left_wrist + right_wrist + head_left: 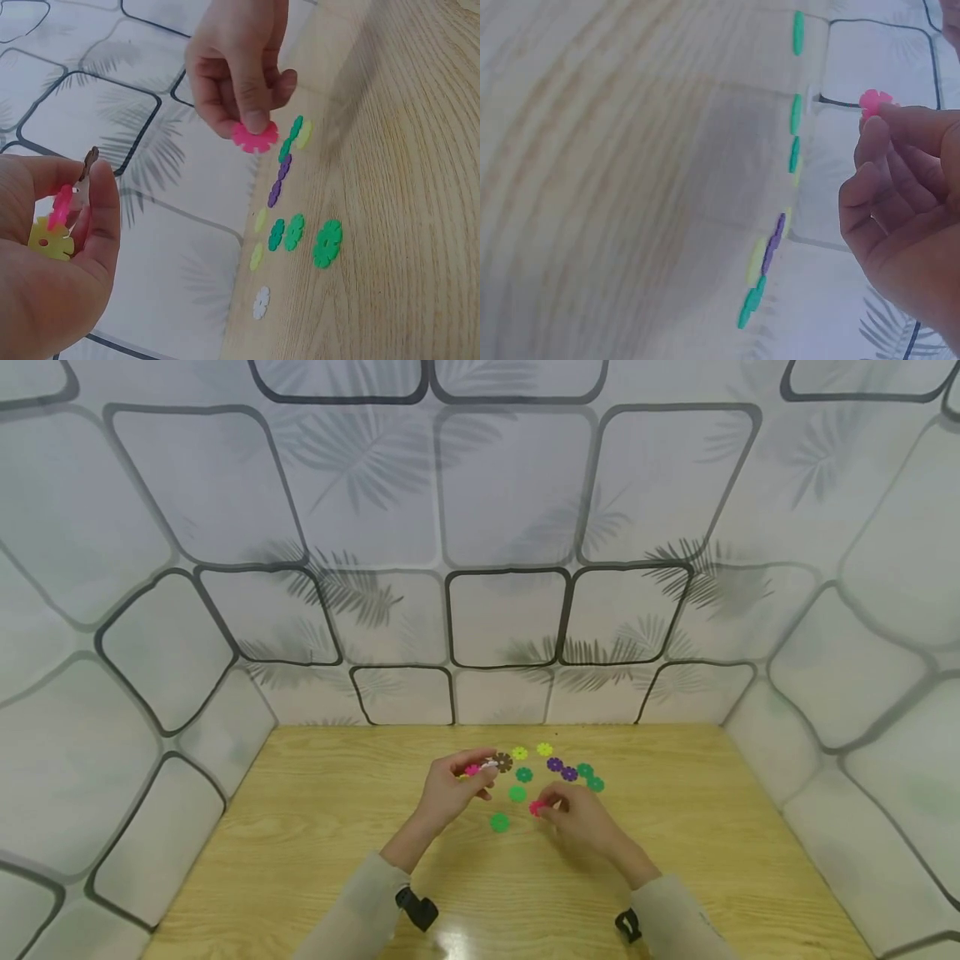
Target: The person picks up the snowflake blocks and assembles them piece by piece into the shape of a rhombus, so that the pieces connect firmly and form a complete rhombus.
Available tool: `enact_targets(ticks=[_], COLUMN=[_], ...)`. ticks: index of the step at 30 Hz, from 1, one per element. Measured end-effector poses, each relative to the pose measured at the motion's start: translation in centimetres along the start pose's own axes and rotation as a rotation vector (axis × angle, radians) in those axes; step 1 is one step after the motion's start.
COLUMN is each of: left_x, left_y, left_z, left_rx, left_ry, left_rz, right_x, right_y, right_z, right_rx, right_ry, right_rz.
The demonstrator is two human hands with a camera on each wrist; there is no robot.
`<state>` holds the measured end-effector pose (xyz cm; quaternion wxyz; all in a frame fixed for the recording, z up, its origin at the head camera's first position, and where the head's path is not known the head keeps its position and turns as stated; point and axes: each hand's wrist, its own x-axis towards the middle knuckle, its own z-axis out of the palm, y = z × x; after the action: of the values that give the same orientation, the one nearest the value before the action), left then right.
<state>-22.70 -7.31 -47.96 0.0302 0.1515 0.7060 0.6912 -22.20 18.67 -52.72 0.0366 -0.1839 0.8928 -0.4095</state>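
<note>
My left hand (pixel 448 789) holds a small joined chain of notched plastic snowflake discs between thumb and fingers. In the left wrist view a yellow disc (pixel 46 241) and a pink disc (pixel 60 208) of it show. A white one lies partly behind the thumb, and the brown disc (pixel 503 763) is at the far end. My right hand (pixel 583 818) pinches a single pink disc (pixel 255 138) between thumb and index finger, above the table and apart from the chain. The other right fingers are curled, as the right wrist view shows.
Loose on the wooden table (pixel 360 877) lie green discs (pixel 499 822), a teal disc (pixel 524 774), yellow discs (pixel 544 749) and a white disc (pixel 261 303). Two purple discs (pixel 562 769) and a teal pair (pixel 590 777) lie behind the right hand. Patterned walls (pixel 510 618) enclose the table.
</note>
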Motion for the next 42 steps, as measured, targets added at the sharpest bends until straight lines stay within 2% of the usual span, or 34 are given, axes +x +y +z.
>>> enact_targets(ticks=[10,14,27,36,42], left_x=[-0.1,-0.1,0.0,-0.1,0.1], left_y=[0.2,0.1,0.3,0.3,0.5], left_z=[0.2,0.2,0.2,0.4,0.6], left_rx=[0.009,0.023,0.045,0.053,0.053], left_ry=[0.014,0.017,0.021,0.008,0.007], left_rz=[-0.012,0.002,-0.008,0.031,0.008], right_x=[0.2,0.4,0.9,1.1,1.3], right_y=[-1.6,-2.0,-3.7,-4.6,-4.9], right_z=[-1.4,-1.8,-2.7,-3.0,-3.0], right_rx=[0.073,0.068,0.097,0.115,0.114], right_ry=[0.106,0.144,0.157,0.179,0.184], right_rz=[-0.091,-0.12,-0.123,-0.151,-0.162])
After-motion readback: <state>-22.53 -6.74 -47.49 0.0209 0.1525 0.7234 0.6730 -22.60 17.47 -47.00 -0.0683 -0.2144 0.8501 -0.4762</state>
